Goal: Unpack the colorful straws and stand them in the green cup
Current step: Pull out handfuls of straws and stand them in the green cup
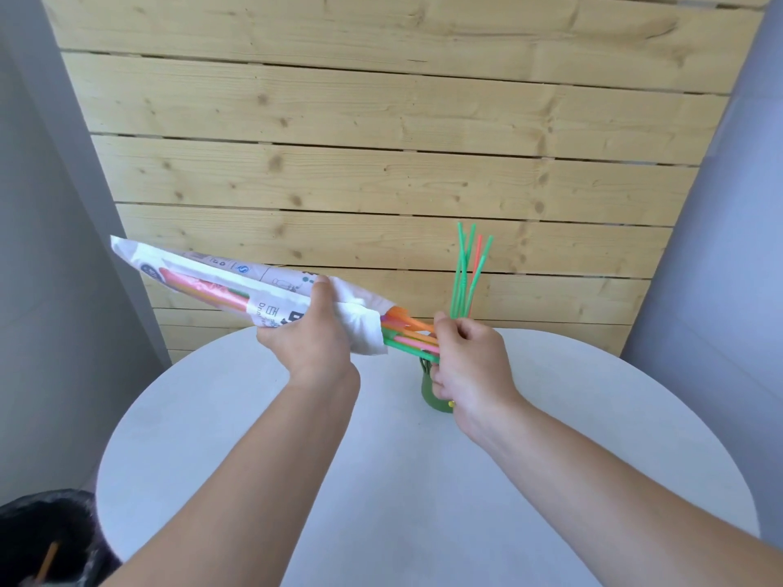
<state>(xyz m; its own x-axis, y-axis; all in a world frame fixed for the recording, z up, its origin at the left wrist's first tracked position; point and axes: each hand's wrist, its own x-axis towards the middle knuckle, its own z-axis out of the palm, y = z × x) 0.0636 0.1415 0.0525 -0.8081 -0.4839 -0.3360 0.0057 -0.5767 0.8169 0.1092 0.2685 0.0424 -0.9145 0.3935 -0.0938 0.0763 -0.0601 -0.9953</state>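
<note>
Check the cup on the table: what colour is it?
Green. The cup shows best in the head view, partly hidden.

You face a pale knotty pine plank wall (pixel 381 120) between grey side walls (pixel 42 247); a round white table (pixel 381 480) stands before it, with a black-lined bin (pixel 46 540) below the table's left edge.

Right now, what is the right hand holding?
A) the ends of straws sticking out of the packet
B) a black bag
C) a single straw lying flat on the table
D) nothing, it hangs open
A: the right hand pinches the straw ends poking out of the packet, which the left hand grips above the table.
</note>
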